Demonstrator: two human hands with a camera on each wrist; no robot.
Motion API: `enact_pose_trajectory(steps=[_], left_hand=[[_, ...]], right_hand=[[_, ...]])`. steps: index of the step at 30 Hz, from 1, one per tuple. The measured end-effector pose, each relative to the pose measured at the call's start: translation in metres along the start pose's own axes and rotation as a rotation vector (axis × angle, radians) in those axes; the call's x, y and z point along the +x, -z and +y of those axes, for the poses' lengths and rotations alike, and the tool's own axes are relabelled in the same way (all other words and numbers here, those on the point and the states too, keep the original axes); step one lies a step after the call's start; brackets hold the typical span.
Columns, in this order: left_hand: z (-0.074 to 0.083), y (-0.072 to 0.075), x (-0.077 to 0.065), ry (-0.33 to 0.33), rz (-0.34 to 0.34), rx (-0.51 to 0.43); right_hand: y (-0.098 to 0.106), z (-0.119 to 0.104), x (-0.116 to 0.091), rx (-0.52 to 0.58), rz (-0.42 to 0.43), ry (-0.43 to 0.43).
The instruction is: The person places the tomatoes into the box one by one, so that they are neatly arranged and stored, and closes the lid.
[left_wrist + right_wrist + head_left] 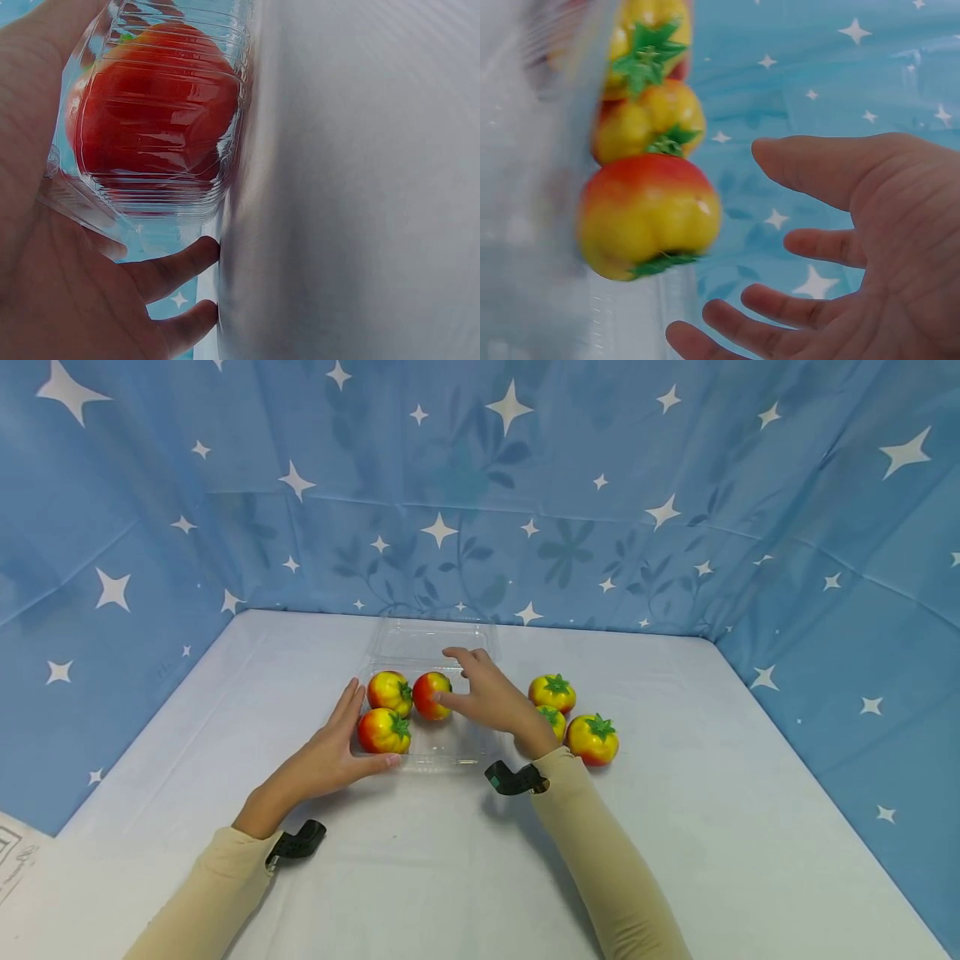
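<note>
A clear plastic clamshell box (457,747) lies on the table with its lid (431,639) folded back. Inside are three red-and-yellow toy tomatoes: one at the back left (387,691), one at the front left (382,732), and one nearer the middle (431,697). My left hand (326,758) rests at the box's front left corner, fingers along its side and thumb along its front. Through the plastic, a tomato (161,97) shows in the left wrist view. Over the box, my right hand (491,693) has spread fingers, apart from the nearest tomato (652,214).
Right of the box, three more toy tomatoes stand on the white-covered table (705,827): a back one (552,690), a front right one (592,739) and one partly behind the right wrist (553,721). A blue star-patterned curtain (465,468) encloses the back and sides.
</note>
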State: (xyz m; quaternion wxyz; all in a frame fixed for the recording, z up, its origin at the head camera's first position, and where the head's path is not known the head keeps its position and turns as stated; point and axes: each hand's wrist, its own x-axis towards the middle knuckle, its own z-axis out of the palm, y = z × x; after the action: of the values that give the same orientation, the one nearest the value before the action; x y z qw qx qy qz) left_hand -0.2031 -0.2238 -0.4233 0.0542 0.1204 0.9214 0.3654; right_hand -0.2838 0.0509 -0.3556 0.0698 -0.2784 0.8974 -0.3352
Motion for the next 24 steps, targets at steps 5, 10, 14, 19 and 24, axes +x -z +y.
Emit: enact_pose_trajectory(steps=[5,10,14,19,24], left_hand=[[0.000,-0.001,0.001,0.002,-0.006,0.000],[-0.001,0.000,0.002,-0.007,-0.003,0.002],[-0.002,0.000,0.003,-0.017,-0.003,-0.004],[-0.003,-0.001,0.003,-0.019,-0.006,-0.004],[-0.003,-0.001,0.002,-0.015,-0.006,0.000]], right_hand=[[0.014,-0.001,-0.006,-0.011,0.034,-0.027],[0.025,0.001,-0.010,-0.010,0.047,-0.040],[0.035,0.005,-0.015,0.017,0.062,-0.016],[0.045,0.010,-0.024,0.054,0.082,-0.005],[0.056,0.017,-0.037,0.047,0.071,-0.036]])
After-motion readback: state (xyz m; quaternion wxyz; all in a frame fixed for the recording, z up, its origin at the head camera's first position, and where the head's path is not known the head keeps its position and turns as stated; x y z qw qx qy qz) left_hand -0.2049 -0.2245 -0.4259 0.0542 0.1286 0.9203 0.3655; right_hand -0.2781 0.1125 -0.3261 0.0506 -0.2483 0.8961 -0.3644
